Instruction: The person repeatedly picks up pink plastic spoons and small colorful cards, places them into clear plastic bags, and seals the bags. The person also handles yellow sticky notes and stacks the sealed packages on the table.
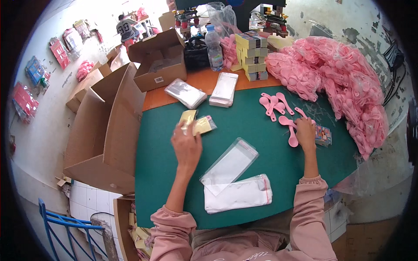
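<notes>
My left hand [187, 145] is slightly blurred, its fingers apart and the fingertips at the edge of a small yellow packet [188, 116]. A second yellow packet [202, 125] in clear film lies beside it. On the right, my right hand [306, 134] has its fingers closed on a pink spoon, mostly hidden by them. Other pink spoons [273, 103] lie loose to its upper left, and a pair [292, 138] rests next to it. Small printed cards [322, 135] sit just right of this hand. Between my forearms, a clear bag [230, 165] overlaps a stack of clear bags [238, 194].
Bagged pink spoons [322, 69] pile up along the right edge. Behind the green mat [170, 156] stand stacked yellow card bundles [254, 56], a water bottle [214, 48] and two bag stacks [223, 89]. Cardboard boxes [117, 108] flank the left. Another person [126, 30] is in the background.
</notes>
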The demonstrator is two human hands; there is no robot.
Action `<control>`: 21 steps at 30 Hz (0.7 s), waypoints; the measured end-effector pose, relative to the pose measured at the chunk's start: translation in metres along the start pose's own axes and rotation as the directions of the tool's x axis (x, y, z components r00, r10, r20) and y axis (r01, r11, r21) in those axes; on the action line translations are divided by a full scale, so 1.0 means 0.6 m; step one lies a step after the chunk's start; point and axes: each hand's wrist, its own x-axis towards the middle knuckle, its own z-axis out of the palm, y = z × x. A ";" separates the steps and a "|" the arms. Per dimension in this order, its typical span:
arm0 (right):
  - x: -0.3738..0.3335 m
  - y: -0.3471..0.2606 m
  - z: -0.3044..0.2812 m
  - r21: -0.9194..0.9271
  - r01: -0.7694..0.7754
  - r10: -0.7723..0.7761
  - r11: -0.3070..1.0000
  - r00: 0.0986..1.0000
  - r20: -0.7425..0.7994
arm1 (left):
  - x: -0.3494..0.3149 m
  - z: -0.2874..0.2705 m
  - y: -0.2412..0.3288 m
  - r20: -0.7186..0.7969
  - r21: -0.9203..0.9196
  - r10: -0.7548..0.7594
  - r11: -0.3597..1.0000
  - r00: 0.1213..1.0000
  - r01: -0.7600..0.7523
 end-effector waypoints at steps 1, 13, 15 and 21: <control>-0.002 -0.001 -0.001 0.003 -0.002 0.002 1.000 1.000 -0.003 | -0.007 0.005 0.008 0.110 -0.233 0.018 0.973 0.994 0.008; -0.005 -0.101 -0.038 0.965 0.069 0.039 0.252 0.996 -0.082 | -0.035 0.010 0.067 0.640 -0.609 0.106 0.674 0.761 0.418; -0.011 -0.129 -0.035 0.989 0.067 0.035 0.134 0.997 -0.072 | -0.027 0.005 0.071 0.693 -0.587 0.072 0.635 0.718 0.502; -0.022 -0.157 -0.020 0.996 0.079 0.057 0.028 0.995 -0.080 | -0.035 0.024 0.055 0.756 -0.646 0.076 0.242 0.650 0.723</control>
